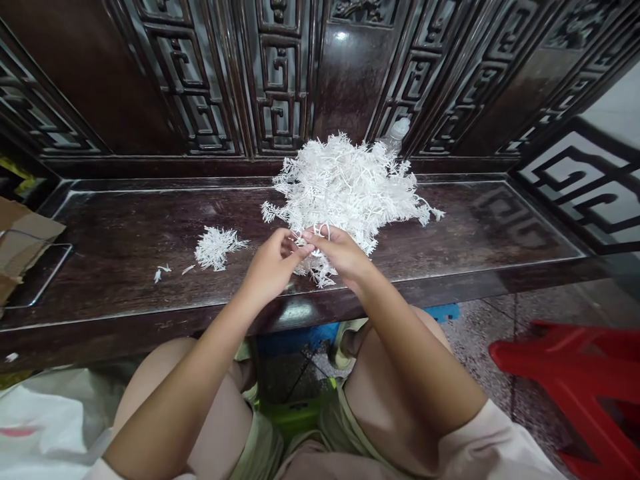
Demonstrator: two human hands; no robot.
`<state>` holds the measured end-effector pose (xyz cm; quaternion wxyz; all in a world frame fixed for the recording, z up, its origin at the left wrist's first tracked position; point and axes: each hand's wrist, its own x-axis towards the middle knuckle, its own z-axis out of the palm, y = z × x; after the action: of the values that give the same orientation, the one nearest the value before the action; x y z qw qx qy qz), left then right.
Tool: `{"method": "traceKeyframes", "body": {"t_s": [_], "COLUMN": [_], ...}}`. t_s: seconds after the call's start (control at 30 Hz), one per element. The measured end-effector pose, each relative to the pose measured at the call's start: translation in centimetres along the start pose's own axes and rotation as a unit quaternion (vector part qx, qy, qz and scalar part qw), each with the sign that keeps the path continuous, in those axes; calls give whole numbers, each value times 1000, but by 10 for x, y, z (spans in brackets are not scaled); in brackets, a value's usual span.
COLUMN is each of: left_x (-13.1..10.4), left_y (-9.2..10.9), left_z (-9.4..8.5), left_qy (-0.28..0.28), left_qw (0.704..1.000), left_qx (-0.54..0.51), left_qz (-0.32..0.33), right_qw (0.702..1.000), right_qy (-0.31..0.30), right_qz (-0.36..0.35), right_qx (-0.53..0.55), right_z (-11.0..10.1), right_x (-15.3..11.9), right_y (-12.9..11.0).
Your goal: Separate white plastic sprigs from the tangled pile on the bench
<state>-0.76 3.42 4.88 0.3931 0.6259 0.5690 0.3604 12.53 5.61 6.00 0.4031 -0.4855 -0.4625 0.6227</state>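
One large sprig pile point(345, 187), one small sprig pile point(218, 248), spiky, white; one wooden bench point(125, 217). Left hand point(274, 261), right hand point(344, 253): fingers pinching one strand point(329, 231).

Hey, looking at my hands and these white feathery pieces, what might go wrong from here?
Snagging: the white strand at the fingertips of the left hand and right hand could catch on the large pile close behind it.
Mixing: the small pile sits on the same bench with no divider, so pieces might stray across.
Tipping: pushing the large pile back may knock the bottle behind it.
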Motion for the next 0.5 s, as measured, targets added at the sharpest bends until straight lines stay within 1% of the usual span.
{"method": "traceKeyframes", "body": {"t_s": [0.07,0.13,0.2,0.27,0.37,0.5], "left_x": [2,1,-1,-2,-3,-2], "left_y": [-1,1,5,7,7,7], "left_z": [-2,-5,-6,-6,-7,-8], "left_qy": [42,77,92,91,94,86], "left_qw": [999,995,987,978,973,984], "left_qx": [1,41,98,147,180,143], "left_qz": [16,50,91,117,110,69], "right_qw": [1000,1000,999,999,997,997], "right_qy": [-2,-3,-5,-7,-6,1], "right_qz": [4,2,-1,-3,-7,-17], "right_qx": [-3,-14,-31,-51,-71,-79], "right_z": [-1,-2,-2,-2,-2,-1], "right_x": [-1,-1,-1,0,0,0], "right_y": [-2,-2,-1,1,3,4]}}
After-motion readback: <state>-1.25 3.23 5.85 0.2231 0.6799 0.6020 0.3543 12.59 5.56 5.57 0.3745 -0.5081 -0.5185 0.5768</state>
